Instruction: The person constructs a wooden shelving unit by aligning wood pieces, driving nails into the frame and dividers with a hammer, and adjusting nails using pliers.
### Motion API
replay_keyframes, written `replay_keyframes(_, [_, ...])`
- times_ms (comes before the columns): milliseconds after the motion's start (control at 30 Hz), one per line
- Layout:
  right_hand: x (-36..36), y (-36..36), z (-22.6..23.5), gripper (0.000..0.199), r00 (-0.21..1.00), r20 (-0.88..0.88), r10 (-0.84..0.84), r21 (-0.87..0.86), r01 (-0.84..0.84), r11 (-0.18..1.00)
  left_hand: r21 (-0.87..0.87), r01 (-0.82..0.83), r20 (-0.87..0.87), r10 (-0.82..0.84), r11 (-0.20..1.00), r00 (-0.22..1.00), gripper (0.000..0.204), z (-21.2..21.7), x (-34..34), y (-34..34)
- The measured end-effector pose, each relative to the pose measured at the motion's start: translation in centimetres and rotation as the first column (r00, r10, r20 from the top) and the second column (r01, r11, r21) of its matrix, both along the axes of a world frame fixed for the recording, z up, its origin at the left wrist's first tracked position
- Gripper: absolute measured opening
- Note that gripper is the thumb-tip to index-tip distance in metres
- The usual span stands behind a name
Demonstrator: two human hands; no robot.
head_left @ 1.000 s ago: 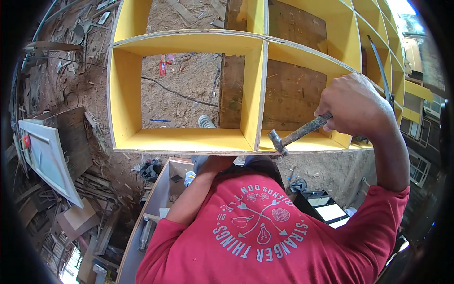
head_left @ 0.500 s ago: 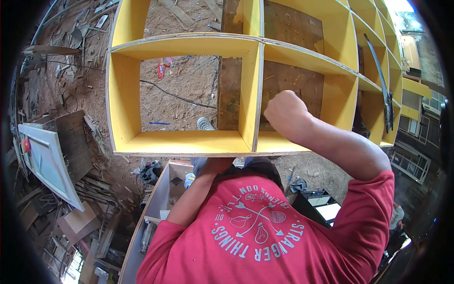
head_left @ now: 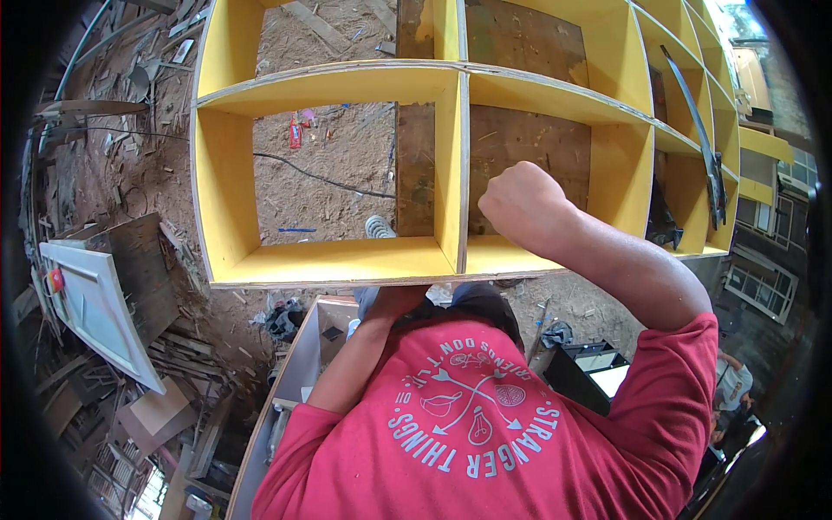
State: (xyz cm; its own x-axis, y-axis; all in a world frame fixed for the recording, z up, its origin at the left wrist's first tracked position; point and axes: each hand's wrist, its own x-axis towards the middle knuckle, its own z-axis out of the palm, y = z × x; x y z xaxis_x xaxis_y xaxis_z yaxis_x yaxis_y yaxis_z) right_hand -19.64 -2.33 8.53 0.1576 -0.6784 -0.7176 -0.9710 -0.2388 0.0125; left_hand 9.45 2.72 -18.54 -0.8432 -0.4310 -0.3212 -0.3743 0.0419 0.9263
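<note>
We saw right hand (head_left: 526, 204) curled into fist before bottom-row compartment of yellow shelf (head_left: 347, 258), second from left; could not tell what fist held. Left hand (head_left: 400, 300), well apart from right, mostly hidden under shelf's lower edge; could not tell its grip. Shelf lay ahead of lap, brown board (head_left: 542, 139) showing through.

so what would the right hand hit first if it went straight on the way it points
Probably the divider just left of the right hand; depth is unclear, so it might pass above.
</note>
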Motion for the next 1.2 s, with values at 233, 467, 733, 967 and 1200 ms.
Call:
replay_keyframes(233, [-1.6,3.4,-0.8,0.008,0.993,0.005,-0.114,-0.051,0.114,0.992,-0.222,0.096,0.083,-0.079,0.97,0.993,0.039,3.0,-1.0,-1.0])
replay_keyframes(467, [-4.9,11.5,3.0,0.017,0.903,0.167,-0.395,-0.4,0.428,0.811,-0.168,0.015,0.048,-0.008,0.986,0.999,0.037,2.8,-1.0,-0.7])
replay_keyframes(733, [-7.7,24.7,8.0,0.04,0.372,0.477,-0.796,0.137,0.864,0.485,-0.27,-0.256,-0.002,0.265,0.928,0.964,0.021,3.7,-3.1,0.1])
replay_keyframes(967, [-4.1,28.7,1.0,0.039,0.501,0.511,-0.698,0.369,0.606,0.705,0.065,-0.406,0.145,0.394,0.912,0.908,0.021,5.1,-3.9,0.2])
replay_keyframes(1200, [0.4,29.8,-9.5,0.039,0.495,0.474,-0.728,0.415,0.603,0.681,0.135,-0.467,0.105,0.456,0.874,0.884,0.027,5.0,-3.9,0.4])
